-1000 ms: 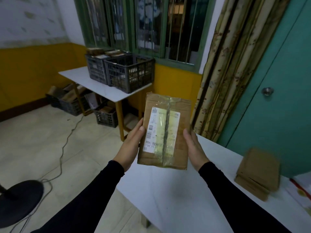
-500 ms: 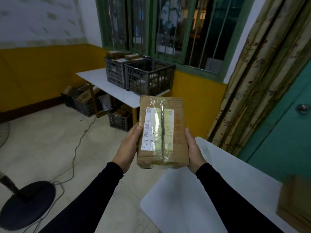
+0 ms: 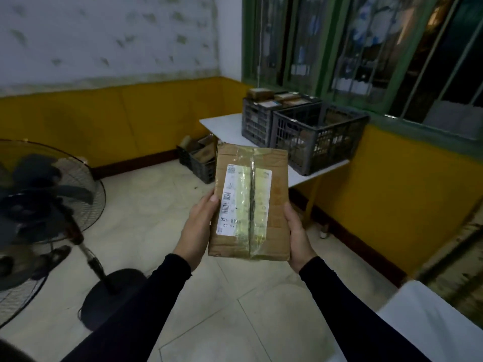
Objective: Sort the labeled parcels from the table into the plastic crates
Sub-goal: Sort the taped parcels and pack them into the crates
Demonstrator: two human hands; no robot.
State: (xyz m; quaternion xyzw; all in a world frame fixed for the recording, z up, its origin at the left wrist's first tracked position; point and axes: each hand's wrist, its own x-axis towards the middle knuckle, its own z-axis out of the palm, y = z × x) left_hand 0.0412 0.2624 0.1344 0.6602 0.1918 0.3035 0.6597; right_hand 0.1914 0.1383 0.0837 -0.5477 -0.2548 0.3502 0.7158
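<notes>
A brown cardboard parcel [image 3: 277,205] with a white label and shiny tape is held upright in front of me over the floor. My left hand [image 3: 197,231] grips its left edge, thumb on the label side. My right hand [image 3: 298,241] grips its right edge. Two dark plastic crates stand on a white table [image 3: 222,126] by the window: the near crate [image 3: 318,137] looks mostly hollow, the far crate [image 3: 257,118] is piled with brown parcels.
A standing fan [image 3: 44,202] with a round black base [image 3: 109,296] is at the left on the tiled floor. Another crate [image 3: 198,160] with cardboard sits on the floor under the far table. A white table corner [image 3: 428,325] shows at lower right.
My view has swung left, away from the near table and its parcel stack. The parcel stays held in both hands, and the crates on the far table appear closer.
</notes>
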